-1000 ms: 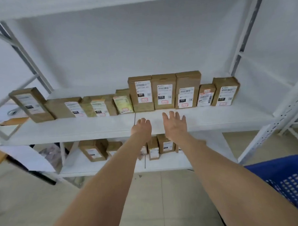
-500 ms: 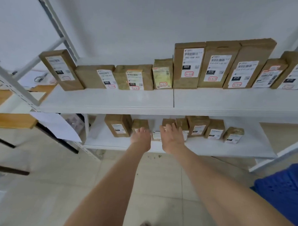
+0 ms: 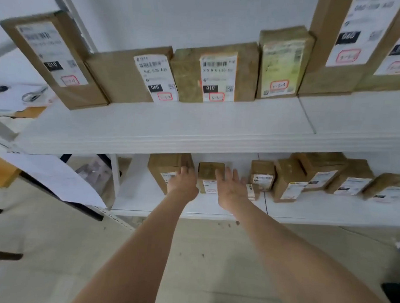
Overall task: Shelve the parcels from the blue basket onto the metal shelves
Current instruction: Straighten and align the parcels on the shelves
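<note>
White lower shelf (image 3: 147, 195), left hand (image 3: 183, 181) and right hand (image 3: 230, 186) spread beside small parcel (image 3: 210, 173)

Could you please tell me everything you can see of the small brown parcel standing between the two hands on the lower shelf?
The small parcel is a squat brown cardboard box, seemingly taped over, with a white label low on its front bearing a reddish mark; the print is too blurred to read. It stands upright on the lower shelf, just right of a larger parcel. The left hand and right hand flank it; whether either touches it cannot be told.
</note>
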`<state>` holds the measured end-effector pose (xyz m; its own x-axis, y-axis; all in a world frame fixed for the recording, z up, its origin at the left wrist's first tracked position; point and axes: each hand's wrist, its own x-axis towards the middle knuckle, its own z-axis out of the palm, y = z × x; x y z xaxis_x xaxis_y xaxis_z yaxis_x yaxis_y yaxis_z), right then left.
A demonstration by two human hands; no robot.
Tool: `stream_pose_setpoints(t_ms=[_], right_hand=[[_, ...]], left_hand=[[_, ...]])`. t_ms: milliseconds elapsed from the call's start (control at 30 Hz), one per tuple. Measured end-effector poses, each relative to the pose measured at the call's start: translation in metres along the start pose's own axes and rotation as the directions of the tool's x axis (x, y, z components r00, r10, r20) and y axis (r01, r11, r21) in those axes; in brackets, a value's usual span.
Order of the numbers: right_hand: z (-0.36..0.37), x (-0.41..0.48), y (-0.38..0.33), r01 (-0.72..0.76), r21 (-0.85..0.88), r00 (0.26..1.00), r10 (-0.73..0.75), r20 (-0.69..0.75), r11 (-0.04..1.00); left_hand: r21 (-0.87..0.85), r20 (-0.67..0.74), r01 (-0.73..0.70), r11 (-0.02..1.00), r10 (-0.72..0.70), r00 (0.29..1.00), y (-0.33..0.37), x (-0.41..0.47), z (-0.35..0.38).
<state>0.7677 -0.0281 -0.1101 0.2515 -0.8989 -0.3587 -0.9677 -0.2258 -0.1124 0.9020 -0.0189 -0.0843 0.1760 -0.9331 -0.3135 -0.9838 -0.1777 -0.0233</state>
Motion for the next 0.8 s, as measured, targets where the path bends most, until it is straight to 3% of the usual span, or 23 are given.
stream_pose_setpoints(t_ms=[200,467,600,800], right_hand=[[0.067,0.08,0.001,0.002,0.043,0.996,0.002,-0.084,0.999],[0.124,0.146,0.014,-0.007,0.087,0.975,0.027,-0.221,0.996],[0.138,0.155,0.007,0.034,0.165,0.93,0.029,-0.366,0.986],[0.145,0.165,-0.023,0.075,0.184,0.939,-0.008,-0.343,0.98]], left_hand=[[-0.056,-0.226,0.079,0.995,-0.09,0.97,-0.031,0.076,0.039],[-0.072,-0.289,0.158,0.985,-0.172,0.942,-0.052,0.136,0.072],[-0.015,-0.421,0.168,0.986,-0.158,0.893,-0.06,0.138,0.084],[-0.033,-0.462,0.158,0.987,-0.155,0.873,-0.06,0.135,0.086]])
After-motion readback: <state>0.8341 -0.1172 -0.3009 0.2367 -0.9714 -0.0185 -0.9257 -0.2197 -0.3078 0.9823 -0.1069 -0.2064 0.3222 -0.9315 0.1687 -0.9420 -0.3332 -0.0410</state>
